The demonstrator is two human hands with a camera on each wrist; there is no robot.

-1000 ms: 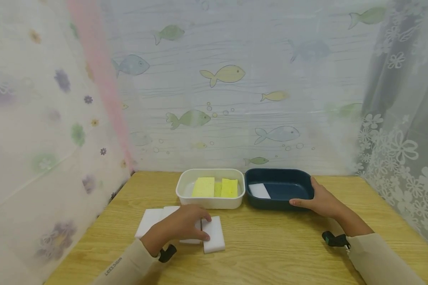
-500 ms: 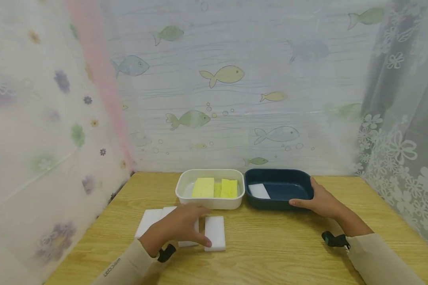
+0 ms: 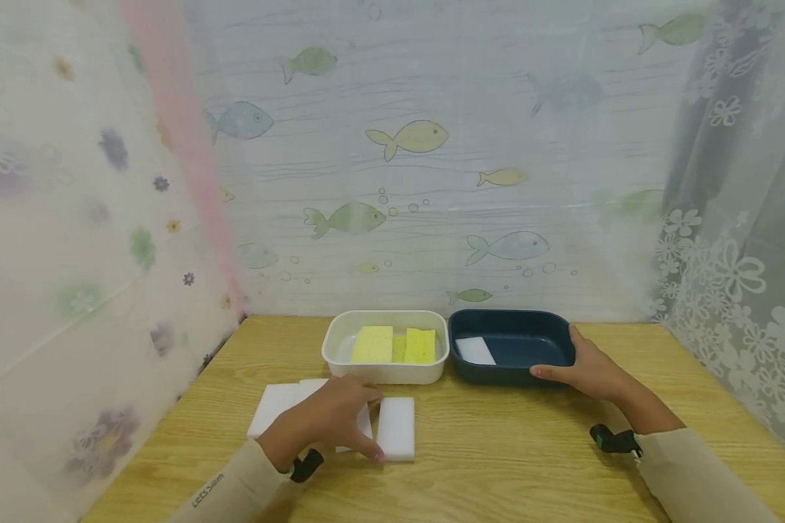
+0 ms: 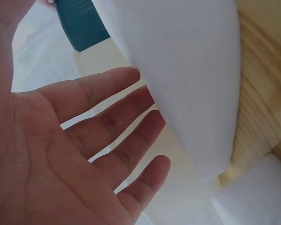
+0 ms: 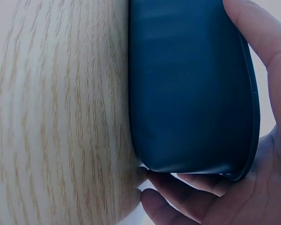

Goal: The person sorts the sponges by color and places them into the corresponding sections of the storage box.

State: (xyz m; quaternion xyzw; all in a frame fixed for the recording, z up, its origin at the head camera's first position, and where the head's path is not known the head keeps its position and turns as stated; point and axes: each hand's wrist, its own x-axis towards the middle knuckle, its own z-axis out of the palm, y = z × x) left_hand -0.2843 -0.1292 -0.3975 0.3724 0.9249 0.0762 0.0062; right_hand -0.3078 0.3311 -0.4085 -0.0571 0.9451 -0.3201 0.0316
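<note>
Head camera: from my remote seat I see a person's two bare hands over a pale wood-grain table [image 3: 490, 450]. The left hand [image 3: 323, 418] is palm down beside a narrow white foam-like block [image 3: 398, 428], which lies flat just right of its thumb tip. Between its thumb and index finger, partly hidden, shows a second white foam-like block [image 3: 365, 421]; two overlapping white foam-like blocks [image 3: 274, 405] lie left of it, partly covered. In the left wrist view the four fingers are extended, their tips against a white block's edge; the thumb is out of that view, so I cannot tell which block this is or whether the hand pinches it.

The right hand [image 3: 592, 367] grips the right end of a dark blue, round-cornered rectangular tray [image 3: 497, 375], thumb at the near rim, fingers curled round the end. Inside, well left of that hand, lies a flat white foam-like piece [image 3: 476, 351]. Beyond the left hand, a cream-white round-cornered tray [image 3: 382, 375] holds yellow sponge-like pieces [image 3: 373, 343].

I judge the step in hand as separating one white block for pickup. The next move calls for thumb and fingertips set on opposite edges of a single block, with the right hand steadying its tray.
</note>
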